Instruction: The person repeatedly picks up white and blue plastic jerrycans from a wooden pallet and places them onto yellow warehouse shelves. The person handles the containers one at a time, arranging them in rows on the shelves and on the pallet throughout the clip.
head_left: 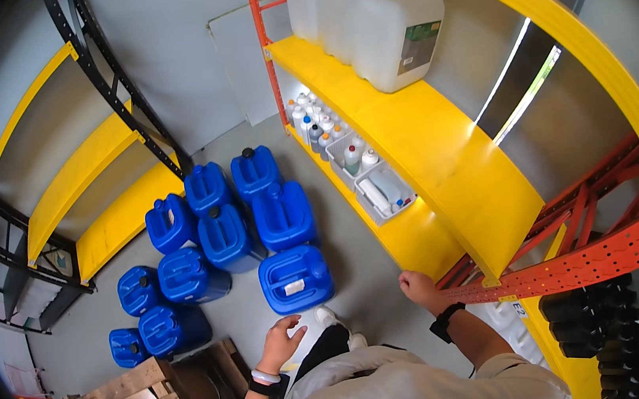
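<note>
My left hand (280, 343) hangs in the air with thumb and fingers apart, holding nothing. Just ahead of it on the floor stands a blue jerrycan (295, 279) with a moulded handle and a white label. My right hand (422, 290) is loosely curled, nothing visible in it, close to the near end of the yellow shelf rack (407, 133). Farther off is a group of blue jerrycans, among them one with a black cap (225, 239) and another (283, 214) behind the nearest.
Large translucent canisters (370, 26) stand on the upper right shelf. Below are small bottles (315, 128) and a grey basket (384, 190). An orange rack beam (583, 267) runs at my right. A black-and-yellow rack (85, 172) and wooden pallets (148, 396) are on the left.
</note>
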A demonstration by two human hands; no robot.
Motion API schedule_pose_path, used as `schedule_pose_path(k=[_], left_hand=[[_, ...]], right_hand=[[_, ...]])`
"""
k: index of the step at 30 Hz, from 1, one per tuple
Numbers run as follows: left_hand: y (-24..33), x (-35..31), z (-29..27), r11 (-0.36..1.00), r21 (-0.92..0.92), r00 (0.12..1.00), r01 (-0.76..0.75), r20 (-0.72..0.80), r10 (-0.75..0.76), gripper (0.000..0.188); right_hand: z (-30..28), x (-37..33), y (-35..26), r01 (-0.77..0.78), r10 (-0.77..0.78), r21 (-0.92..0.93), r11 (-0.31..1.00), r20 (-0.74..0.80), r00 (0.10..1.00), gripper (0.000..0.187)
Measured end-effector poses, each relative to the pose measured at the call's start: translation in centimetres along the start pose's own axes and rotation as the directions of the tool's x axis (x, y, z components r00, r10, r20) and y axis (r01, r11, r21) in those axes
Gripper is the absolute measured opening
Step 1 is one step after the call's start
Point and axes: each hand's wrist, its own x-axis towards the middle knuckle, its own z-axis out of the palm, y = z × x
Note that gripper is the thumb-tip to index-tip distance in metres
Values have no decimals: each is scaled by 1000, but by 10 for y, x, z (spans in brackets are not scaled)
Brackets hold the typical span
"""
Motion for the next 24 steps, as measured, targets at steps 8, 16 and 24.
schedule_pose_path(k=[8,16,24], left_hand=[[28,103,-13,987,-14,974,-162,156,162,38],[31,177,-31,986,-41,965,-160,203,165,41],[41,242,-39,993,43,994,-112,22,111,39]], right_hand=[[-43,75,-14,22,-22,0,1000,-205,979,9],[-141,247,-82,137,-119,6,991,-457,881,9],[-328,461,-187,196,-322,-256,947,-718,617,12]])
